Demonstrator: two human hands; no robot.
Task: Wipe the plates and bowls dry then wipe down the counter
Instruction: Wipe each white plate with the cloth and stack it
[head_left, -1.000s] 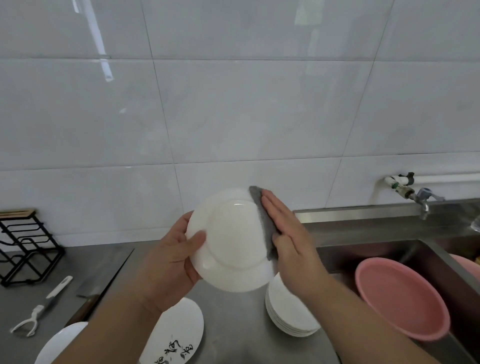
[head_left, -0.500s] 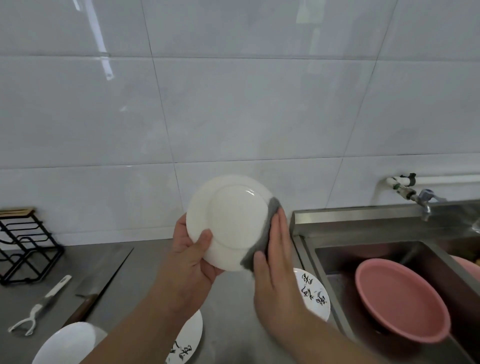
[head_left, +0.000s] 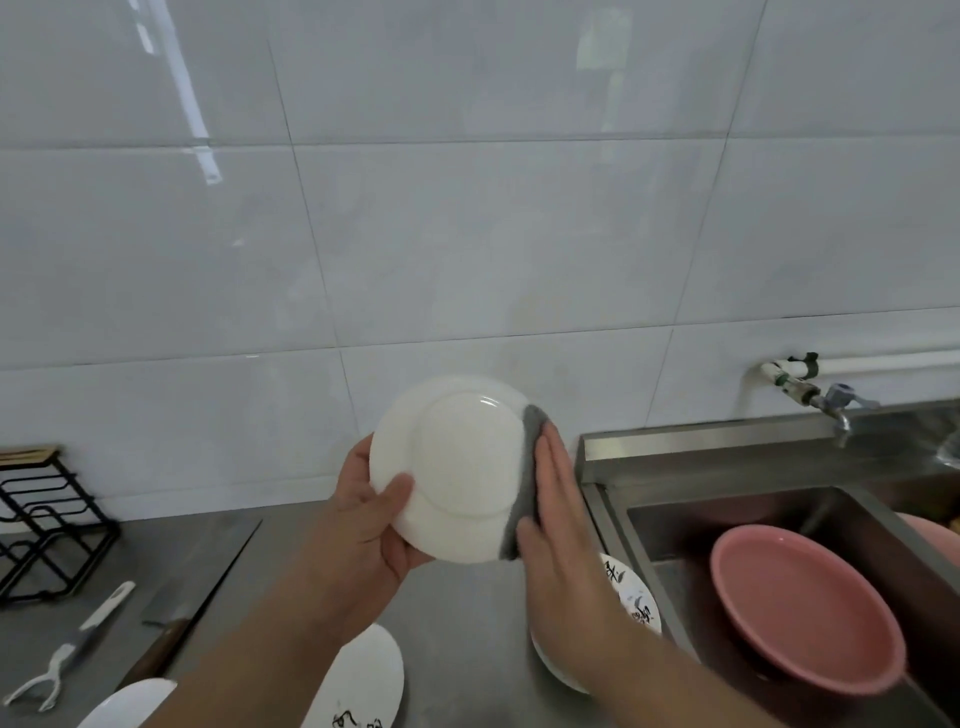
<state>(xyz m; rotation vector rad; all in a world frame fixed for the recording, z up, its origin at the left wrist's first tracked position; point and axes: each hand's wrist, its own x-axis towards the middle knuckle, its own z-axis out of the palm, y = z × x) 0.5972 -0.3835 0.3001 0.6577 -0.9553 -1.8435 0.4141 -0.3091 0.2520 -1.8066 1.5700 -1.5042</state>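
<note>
1. Gripping the white plate (head_left: 457, 467) at its rim, left hand (head_left: 374, 525) holds it tilted above the surface (head_left: 467, 623), thumb curled over the underside.
2. Right hand (head_left: 556, 519), fingers straight, presses grey cloth (head_left: 524, 483) against the plate's right edge.
3. Stacked plates (head_left: 631, 597) lie below right hand; pink basin (head_left: 800, 608) sits to its right.

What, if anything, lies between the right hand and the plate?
A grey cloth: it covers the right rim of the plate, and the right hand presses on it with straight fingers. The left hand grips the plate bare.
</note>
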